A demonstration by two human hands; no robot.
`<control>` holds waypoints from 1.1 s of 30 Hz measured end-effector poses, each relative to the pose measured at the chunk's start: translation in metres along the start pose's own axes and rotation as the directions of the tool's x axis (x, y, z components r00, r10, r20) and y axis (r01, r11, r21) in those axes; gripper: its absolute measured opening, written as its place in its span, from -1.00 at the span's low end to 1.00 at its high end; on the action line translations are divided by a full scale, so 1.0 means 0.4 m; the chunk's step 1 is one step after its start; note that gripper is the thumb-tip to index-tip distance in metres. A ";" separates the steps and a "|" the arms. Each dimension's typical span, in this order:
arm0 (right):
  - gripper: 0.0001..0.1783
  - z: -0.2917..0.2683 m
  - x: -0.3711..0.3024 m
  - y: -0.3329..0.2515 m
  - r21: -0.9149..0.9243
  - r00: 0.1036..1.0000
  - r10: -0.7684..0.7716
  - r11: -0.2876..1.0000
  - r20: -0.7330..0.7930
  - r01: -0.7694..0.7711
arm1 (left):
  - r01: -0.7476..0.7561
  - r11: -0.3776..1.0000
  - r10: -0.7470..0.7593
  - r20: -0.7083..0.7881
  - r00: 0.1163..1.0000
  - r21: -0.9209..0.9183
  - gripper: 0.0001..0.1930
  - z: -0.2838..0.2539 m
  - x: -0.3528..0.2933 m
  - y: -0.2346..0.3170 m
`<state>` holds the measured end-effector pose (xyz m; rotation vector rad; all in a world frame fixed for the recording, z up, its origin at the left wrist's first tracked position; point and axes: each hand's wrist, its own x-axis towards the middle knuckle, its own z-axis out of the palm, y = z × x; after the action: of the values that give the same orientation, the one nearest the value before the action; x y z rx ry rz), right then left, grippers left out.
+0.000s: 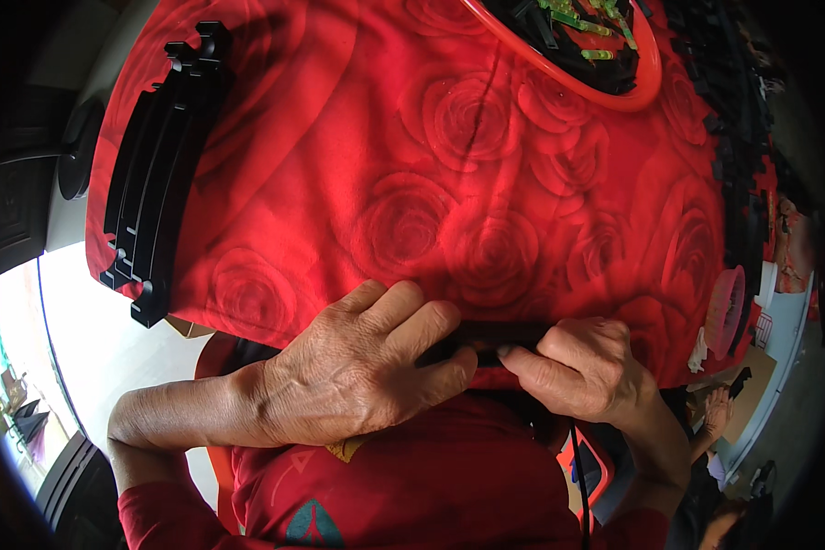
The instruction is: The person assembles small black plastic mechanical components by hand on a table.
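At the near edge of the table, my left hand (367, 357) and my right hand (577, 367) both grip a dark, narrow black plastic piece (500, 332). Its middle shows between my hands, while its ends are covered by my fingers. Both thumbs press close together on its near side. The fingers of each hand are curled round it. To the left, several long, slightly curved black plastic strips (170, 174) lie side by side on the red rose-patterned tablecloth (339, 183).
A red-rimmed basin (646, 78) with black pieces and bright green bits stands at the far right. Many black pieces (742, 183) line the table's right edge, near a pink round object (726, 312). Another person's hand (718, 412) shows at lower right, by a cardboard box (752, 394).
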<state>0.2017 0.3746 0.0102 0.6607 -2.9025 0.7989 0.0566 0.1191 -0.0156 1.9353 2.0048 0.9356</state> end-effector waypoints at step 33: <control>-0.70 0.012 -0.038 -0.080 -0.284 0.982 -0.018 0.958 -0.188 -0.037 | 0.112 0.974 -0.129 -0.074 0.989 -0.196 -0.38 -0.034 0.025 0.004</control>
<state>0.2291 0.3532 0.0188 0.5113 -2.7684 0.4006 0.0490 0.1244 -0.0012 1.6797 1.9709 1.1514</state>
